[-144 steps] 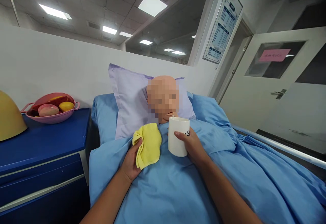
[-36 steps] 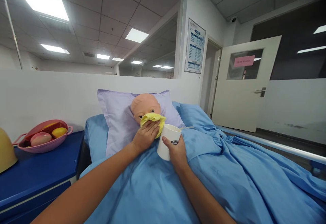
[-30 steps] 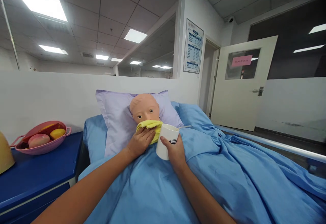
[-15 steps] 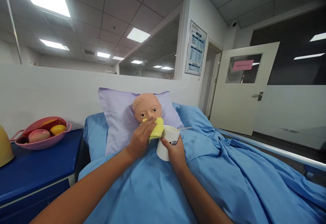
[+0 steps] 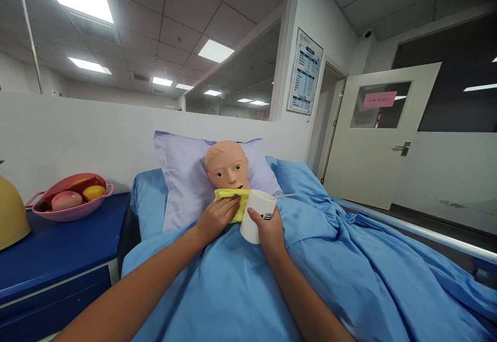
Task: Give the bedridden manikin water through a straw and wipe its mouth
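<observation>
A manikin's head (image 5: 226, 165) rests on a lilac pillow (image 5: 182, 176), with its mouth and eyes uncovered. Just under its chin, my left hand (image 5: 218, 218) grips a yellow cloth (image 5: 240, 208); some of the cloth is hidden behind the fingers and the cup. My right hand (image 5: 268, 230) is wrapped round a white cup (image 5: 255, 228) with a dark striped mark, held slightly tilted beside the cloth. A thin pale stick (image 5: 286, 195) juts out past the cup's rim to the right. Below both hands spreads a blue quilt (image 5: 233, 290).
On the left stands a blue bedside cabinet (image 5: 73, 248) carrying a pink basket (image 5: 70, 213) of fruit and a yellow rounded object (image 5: 11, 215). A bed rail (image 5: 419, 228) runs along the right side. Beyond it is an open door (image 5: 373, 160).
My left hand has drawn the yellow cloth down from the manikin's mouth to below its chin. My right hand still holds the cup in nearly the same place. The view has shifted slightly.
</observation>
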### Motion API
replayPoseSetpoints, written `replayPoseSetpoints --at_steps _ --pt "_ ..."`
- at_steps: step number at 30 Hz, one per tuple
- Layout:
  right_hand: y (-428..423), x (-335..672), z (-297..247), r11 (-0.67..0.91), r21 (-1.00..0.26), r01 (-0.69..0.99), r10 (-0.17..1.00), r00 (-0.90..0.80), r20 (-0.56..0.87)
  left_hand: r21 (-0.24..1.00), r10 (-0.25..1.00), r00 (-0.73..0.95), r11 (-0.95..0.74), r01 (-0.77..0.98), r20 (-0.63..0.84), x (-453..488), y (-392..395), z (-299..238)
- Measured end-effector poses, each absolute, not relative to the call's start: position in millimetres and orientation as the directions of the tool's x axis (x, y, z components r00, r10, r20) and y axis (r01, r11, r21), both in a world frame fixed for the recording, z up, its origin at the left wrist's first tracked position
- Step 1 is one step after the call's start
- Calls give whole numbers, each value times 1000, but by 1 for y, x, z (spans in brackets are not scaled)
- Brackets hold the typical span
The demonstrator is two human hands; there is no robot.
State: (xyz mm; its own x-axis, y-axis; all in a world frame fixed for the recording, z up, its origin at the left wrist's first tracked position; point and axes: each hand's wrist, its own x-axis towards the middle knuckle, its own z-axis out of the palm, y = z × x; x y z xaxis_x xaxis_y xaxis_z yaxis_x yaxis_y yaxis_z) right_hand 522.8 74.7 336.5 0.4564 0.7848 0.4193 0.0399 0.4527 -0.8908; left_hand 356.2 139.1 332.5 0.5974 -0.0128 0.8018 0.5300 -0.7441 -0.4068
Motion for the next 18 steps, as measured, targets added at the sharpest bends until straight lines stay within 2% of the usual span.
replayPoseSetpoints --at_steps 4,8,12,18 --pt "77 524 335 431 -900 66 790 455 411 -400 -64 607 -806 437 792 345 131 336" --pt "77 524 335 452 -889 72 780 451 433 -382 -121 576 -852 358 808 348 122 362" --pt "74 522 338 481 -874 72 766 450 459 -354 -131 509 -858 372 851 365 121 388" --pt "76 522 336 468 -881 64 770 460 442 -462 -118 606 -763 452 787 375 139 371"
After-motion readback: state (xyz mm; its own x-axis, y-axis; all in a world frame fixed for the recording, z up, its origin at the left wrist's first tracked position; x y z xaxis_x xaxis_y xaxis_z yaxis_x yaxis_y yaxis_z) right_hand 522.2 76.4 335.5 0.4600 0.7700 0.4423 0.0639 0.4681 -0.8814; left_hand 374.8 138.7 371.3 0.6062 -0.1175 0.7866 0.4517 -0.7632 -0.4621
